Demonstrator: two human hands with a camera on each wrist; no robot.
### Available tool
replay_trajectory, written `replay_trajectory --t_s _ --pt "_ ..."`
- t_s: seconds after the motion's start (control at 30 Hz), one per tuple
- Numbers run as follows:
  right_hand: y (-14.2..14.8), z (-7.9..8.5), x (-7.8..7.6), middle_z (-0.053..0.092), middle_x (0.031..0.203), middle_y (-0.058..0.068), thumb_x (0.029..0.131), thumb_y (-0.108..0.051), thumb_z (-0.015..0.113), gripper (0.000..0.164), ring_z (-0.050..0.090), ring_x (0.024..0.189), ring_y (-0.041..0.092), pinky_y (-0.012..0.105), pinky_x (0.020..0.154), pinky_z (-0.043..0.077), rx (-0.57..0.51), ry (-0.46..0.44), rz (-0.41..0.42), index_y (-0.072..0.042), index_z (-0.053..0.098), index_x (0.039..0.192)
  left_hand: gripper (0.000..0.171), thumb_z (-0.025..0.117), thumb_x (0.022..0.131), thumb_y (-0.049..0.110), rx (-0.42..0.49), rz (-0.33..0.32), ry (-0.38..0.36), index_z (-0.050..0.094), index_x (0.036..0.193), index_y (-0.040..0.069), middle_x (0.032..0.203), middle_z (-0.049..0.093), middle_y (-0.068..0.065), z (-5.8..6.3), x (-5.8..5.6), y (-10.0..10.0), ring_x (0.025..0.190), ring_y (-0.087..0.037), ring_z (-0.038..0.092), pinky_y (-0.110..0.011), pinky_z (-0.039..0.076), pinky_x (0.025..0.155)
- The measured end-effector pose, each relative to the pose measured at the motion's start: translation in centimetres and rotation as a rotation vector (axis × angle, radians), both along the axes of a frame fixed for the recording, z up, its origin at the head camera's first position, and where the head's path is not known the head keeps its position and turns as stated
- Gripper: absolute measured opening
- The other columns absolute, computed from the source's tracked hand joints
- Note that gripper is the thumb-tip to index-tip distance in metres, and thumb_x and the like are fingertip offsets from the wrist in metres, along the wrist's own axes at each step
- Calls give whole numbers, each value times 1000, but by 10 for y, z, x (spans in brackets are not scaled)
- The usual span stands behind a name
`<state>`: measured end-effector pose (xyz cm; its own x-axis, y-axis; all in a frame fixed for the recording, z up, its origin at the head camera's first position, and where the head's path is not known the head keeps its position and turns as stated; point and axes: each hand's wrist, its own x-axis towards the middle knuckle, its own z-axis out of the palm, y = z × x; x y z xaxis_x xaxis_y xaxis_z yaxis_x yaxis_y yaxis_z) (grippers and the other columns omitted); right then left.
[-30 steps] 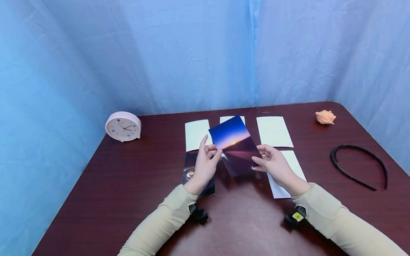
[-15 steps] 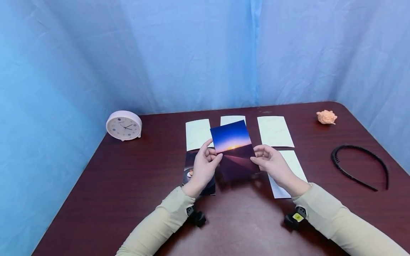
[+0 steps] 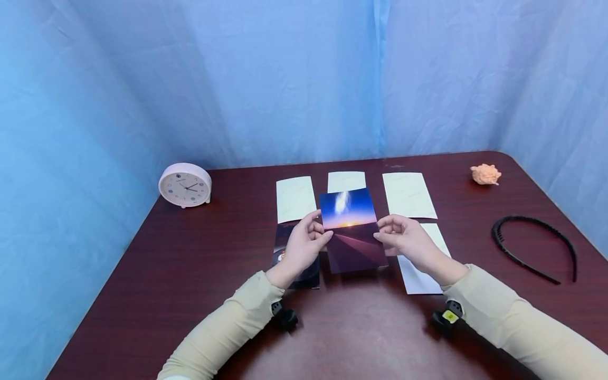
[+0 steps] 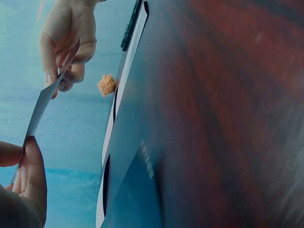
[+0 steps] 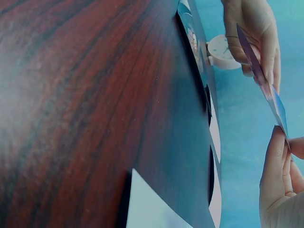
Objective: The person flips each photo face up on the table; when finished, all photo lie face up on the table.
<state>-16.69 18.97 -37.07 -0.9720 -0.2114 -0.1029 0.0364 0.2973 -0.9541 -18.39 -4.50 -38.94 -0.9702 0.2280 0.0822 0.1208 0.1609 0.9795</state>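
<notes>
A photo print of a sunset under a deep blue sky (image 3: 353, 250) is held up in front of me, picture side toward the head camera. My left hand (image 3: 302, 245) pinches its left edge between thumb and fingers. On the opposite edge, my right hand (image 3: 413, 244) grips it the same way. Both wrist views show the print nearly edge-on, raised off the table with a slight bend. Below my left hand lies a dark photo (image 3: 310, 278) with a small pale item pictured on it, partly covered by the hand.
Several white-backed prints lie on the dark wooden table (image 3: 190, 295): back left (image 3: 295, 198), back middle (image 3: 345, 181), back right (image 3: 409, 195) and one under my right hand (image 3: 420, 277). A white clock (image 3: 185, 186), a peach-coloured lump (image 3: 485, 174) and a black headband (image 3: 527, 264) stand farther out.
The sunset photo has turned from a slant to nearly straight and come down a little toward me. A bright glare now shows on its sky. Both hands keep hold of it.
</notes>
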Motion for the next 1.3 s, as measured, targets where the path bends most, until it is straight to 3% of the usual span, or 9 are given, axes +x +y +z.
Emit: replay_trajectory --t_s 0.2,0.33,0.63,0.83,1.1,1.3 --pt "-2 1 -2 57 79 2 89 -7 62 31 59 65 9 32 64 58 27 -46 20 10 48 111 70 61 90 3 -215 -116 -95 23 148 0 94 56 -12 6 -8 -3 65 -8 59 -29 57 64" --pt "-2 -2 -4 60 78 4 88 -5 63 31 58 63 11 30 63 58 73 -72 16 11 49 110 75 62 89 0 -310 -174 -147 18 150 1 102 55 -15 8 -12 -3 69 -12 62 -29 57 67" --pt "-2 -14 -14 63 76 5 85 -7 67 31 61 60 12 31 62 58 183 -146 38 8 50 107 80 68 86 6 -521 -220 -150 20 149 -2 89 57 -7 6 -20 -1 62 -13 66 -22 54 60" --pt "-1 -15 -22 63 72 4 85 -6 67 28 61 56 10 28 58 57 209 -208 37 6 51 103 79 68 86 5 -604 -262 -152 20 147 -6 83 59 -6 7 -25 2 54 -7 61 -21 54 57" --pt "-1 -15 -23 63 70 4 83 -1 67 26 59 51 8 26 55 56 238 -248 35 7 50 100 79 69 84 2 -654 -302 -185 20 146 -10 76 62 -6 3 -31 11 53 -8 61 -21 55 55" --pt "-2 -21 -22 61 70 5 83 0 67 24 57 49 7 25 54 55 270 -245 48 7 49 96 66 70 85 10 -782 -325 -156 35 138 -10 68 65 -4 2 -33 15 54 -9 64 -21 54 64"
